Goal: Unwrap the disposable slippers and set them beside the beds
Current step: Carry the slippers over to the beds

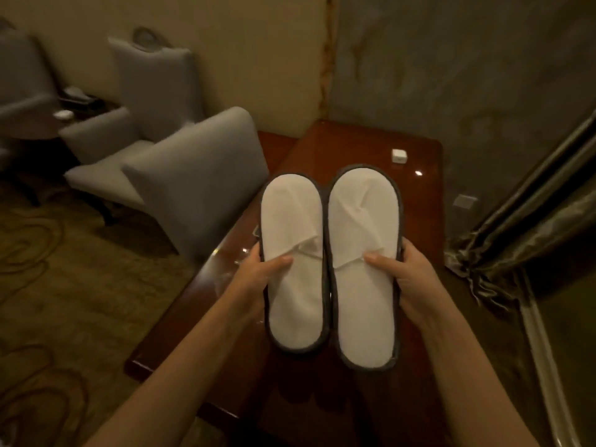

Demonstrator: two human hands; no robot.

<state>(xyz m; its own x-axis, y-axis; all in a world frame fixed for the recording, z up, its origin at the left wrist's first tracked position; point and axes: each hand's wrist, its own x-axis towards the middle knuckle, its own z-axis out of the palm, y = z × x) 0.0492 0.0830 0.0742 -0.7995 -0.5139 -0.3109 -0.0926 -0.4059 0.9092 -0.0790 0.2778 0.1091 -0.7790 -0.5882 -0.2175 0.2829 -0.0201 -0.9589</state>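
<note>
At nine to ten o'clock, two grey armchairs (167,150) are seen standing on patterned carpet (48,269). At the centre, a pair of white slippers (332,262) with dark edging is held side by side, soles down, above a glossy wooden counter (322,146). The left slipper is gripped by the left hand (254,279), thumb laid on top and fingers curled underneath; the right slipper is gripped the same way by the right hand (409,282). No wrapper can be made out on either slipper, so unwrapping is judged complete, though something clear and crumpled lies on the counter near the left hand. A small white cube (399,155) rests at one o'clock, and dark curtains (532,221) hang at three o'clock. No bed is in view.

The soft soles could be bent or let slip if carried by one edge. No brand, label or writing can be read.
</note>
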